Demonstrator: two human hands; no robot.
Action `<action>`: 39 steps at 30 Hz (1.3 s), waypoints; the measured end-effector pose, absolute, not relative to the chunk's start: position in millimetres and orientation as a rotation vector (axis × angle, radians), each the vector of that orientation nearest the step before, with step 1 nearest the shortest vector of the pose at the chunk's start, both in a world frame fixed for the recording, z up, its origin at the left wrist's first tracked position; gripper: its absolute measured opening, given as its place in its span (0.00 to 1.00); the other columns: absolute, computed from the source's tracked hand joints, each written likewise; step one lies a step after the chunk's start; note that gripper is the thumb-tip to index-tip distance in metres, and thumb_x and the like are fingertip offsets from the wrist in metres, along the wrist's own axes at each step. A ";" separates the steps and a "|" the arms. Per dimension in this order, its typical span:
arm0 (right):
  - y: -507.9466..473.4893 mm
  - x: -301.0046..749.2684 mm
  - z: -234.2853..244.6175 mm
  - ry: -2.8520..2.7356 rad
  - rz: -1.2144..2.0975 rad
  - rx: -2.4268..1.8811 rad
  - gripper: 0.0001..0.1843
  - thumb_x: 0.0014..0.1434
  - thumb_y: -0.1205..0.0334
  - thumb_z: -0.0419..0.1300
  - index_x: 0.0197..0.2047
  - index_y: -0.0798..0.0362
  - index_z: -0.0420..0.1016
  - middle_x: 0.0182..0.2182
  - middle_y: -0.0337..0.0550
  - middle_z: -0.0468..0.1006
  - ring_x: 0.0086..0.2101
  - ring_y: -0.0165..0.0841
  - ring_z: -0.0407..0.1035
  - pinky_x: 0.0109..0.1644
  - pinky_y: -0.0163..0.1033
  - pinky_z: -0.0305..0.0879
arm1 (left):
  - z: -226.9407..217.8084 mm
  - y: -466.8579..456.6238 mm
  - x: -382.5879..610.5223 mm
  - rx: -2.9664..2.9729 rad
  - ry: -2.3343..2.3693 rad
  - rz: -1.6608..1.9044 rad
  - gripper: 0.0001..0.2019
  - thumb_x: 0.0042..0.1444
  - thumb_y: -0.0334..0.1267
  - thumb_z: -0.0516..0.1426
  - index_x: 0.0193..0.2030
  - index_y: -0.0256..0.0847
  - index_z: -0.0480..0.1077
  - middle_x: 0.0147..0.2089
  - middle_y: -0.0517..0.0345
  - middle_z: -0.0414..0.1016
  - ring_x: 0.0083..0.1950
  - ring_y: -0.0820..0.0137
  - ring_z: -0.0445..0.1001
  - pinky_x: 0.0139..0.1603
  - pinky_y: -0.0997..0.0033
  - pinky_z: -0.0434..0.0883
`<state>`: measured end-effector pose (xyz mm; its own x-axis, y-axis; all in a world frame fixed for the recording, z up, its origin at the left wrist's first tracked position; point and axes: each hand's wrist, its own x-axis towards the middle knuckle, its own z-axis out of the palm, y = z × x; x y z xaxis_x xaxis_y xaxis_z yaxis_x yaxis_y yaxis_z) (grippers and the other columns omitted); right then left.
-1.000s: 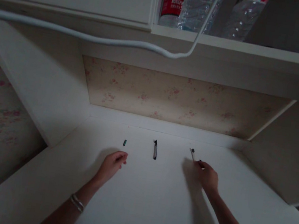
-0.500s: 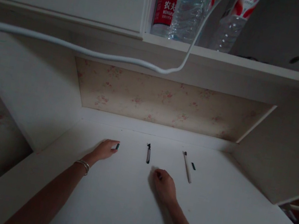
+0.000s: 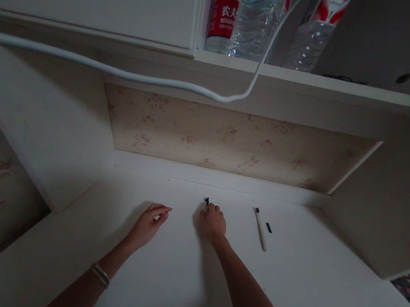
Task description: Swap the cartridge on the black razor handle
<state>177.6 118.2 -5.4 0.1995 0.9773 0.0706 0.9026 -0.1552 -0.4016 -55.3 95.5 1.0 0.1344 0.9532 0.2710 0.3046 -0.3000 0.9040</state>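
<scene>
My right hand is closed over the handle of a slim, dark, razor-like tool on the white desktop. Only the tool's black upper end shows beyond the fingers. To its left, my left hand hovers low over the desktop, thumb and fingertips drawn together. Whatever is in that pinch is hidden. A pale-handled, toothbrush-like stick with a dark head lies right of my right hand. Beside it rests a short dark green piece.
A white cable droops across the front of the upper cabinet. Plastic water bottles stand on the open shelf overhead. Side panels enclose the desktop left and right, with flowered wallpaper behind.
My right hand has moved forward and left onto the razor-like tool. My left hand has shifted slightly right and nearer; the small green piece between its fingertips no longer shows.
</scene>
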 end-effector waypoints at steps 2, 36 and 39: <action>122.5 174.7 -5.5 -1.763 0.293 -2.151 0.18 0.62 0.61 0.51 0.53 0.58 0.64 0.48 0.58 0.68 0.49 0.45 0.64 0.48 0.46 0.61 | 7.0 70.1 -43.3 1.430 1.188 1.197 0.18 0.52 0.50 0.58 0.45 0.43 0.75 0.45 0.51 0.72 0.45 0.63 0.69 0.41 0.67 0.69; -37.0 137.1 8.5 -0.672 1.669 -0.730 0.13 0.57 0.52 0.61 0.39 0.54 0.71 0.22 0.34 0.66 0.18 0.22 0.58 0.18 0.27 0.52 | -3.0 3.3 -16.6 0.478 0.327 1.168 0.11 0.54 0.37 0.60 0.45 0.40 0.72 0.46 0.52 0.73 0.36 0.72 0.67 0.39 0.68 0.64; -39.0 134.6 8.1 -0.696 1.668 -0.680 0.11 0.58 0.54 0.61 0.37 0.53 0.70 0.24 0.34 0.67 0.15 0.21 0.57 0.16 0.27 0.49 | -2.8 3.0 -14.3 0.498 0.320 1.162 0.11 0.55 0.36 0.60 0.45 0.39 0.73 0.45 0.52 0.74 0.35 0.73 0.67 0.39 0.68 0.64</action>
<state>134.6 -39.0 8.1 -0.1847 0.9800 -0.0740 -0.6370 -0.1767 -0.7504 -14.3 3.0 -2.8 0.3704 0.9288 0.0136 -0.7906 0.3076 0.5295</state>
